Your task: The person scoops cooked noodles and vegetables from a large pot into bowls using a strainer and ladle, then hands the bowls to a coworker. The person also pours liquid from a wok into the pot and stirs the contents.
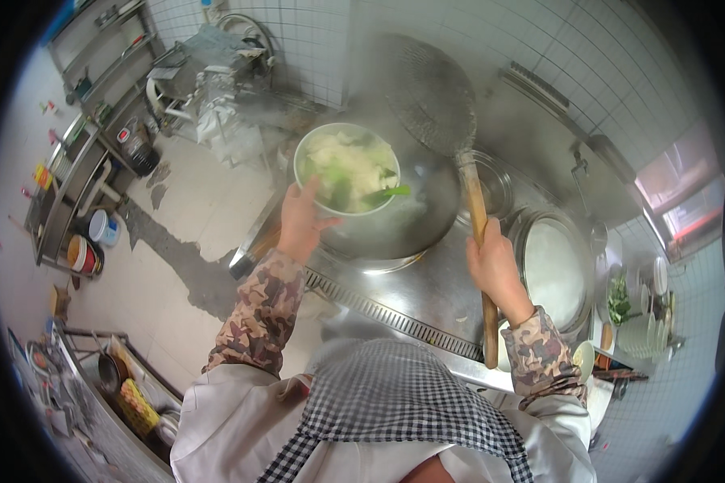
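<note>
My left hand [302, 220] grips the near left rim of a white bowl [298, 158], held up over a large steaming wok [420, 226]. Inside the bowl lie pale noodle-like pieces and green leaves [353, 163]; one green leaf [396, 191] hangs over the right rim. My right hand [496, 264] is closed around the wooden handle [475, 193] of a big round strainer [432, 90]. The strainer's head is raised beyond the wok, at its far right, with nothing plainly visible in it. Steam blurs the wok's contents and the far side.
On the steel range [429, 290], a large pot of whitish liquid [553, 275] stands at right, with a smaller round pot [489, 187] behind. Green leaves [618, 299] and stacked bowls [640, 338] are farther right. A slotted drain [393, 314] follows the front edge. Buckets [103, 227] stand on the floor at left.
</note>
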A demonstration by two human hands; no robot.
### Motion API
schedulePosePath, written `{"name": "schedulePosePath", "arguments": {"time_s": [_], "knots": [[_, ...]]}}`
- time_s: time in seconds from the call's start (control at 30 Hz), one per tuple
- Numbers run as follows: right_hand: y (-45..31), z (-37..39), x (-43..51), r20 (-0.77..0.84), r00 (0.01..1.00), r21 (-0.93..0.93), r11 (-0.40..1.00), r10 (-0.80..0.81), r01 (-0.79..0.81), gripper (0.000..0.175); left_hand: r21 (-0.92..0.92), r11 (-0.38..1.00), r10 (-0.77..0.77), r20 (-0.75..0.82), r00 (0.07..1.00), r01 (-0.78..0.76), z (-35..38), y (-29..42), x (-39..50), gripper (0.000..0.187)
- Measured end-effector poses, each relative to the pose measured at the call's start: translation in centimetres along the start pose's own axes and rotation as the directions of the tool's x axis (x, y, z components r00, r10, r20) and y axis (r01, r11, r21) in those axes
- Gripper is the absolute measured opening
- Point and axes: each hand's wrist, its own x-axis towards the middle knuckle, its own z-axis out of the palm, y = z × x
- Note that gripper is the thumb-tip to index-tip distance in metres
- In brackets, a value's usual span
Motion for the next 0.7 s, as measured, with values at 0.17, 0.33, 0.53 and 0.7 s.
{"name": "schedulePosePath", "arguments": {"time_s": [0.17, 0.33, 0.53, 0.7], "knots": [[3.6, 1.7, -2.5, 0.425, 0.867, 0.448, 0.771, 0.261, -0.452, 0.020, 0.481, 0.793, 0.308, 0.214, 0.927, -0.374, 3.9, -0.4, 2.6, 0.064], [4.1, 4.0, -5.0, 0.735, 0.661, 0.642, 0.161, 0.153, -0.750, 0.017, 0.777, -0.077, 0.467, 0.581, 0.666, -0.624, 8.1, 1.1, 3.6, 0.088], [4.4, 2.5, -4.0, 0.723, 0.677, 0.668, 0.113, 0.135, -0.736, 0.015, 0.538, -0.506, 0.569, 0.795, 0.207, -0.674, 10.8, 9.4, 1.6, 0.092], [4.0, 0.7, -3.8, 0.627, 0.778, 0.775, 0.065, 0.042, -0.629, 0.013, 0.529, 0.058, 0.884, 0.368, 0.290, -0.847, 9.5, 13.8, -0.6, 0.088]]}}
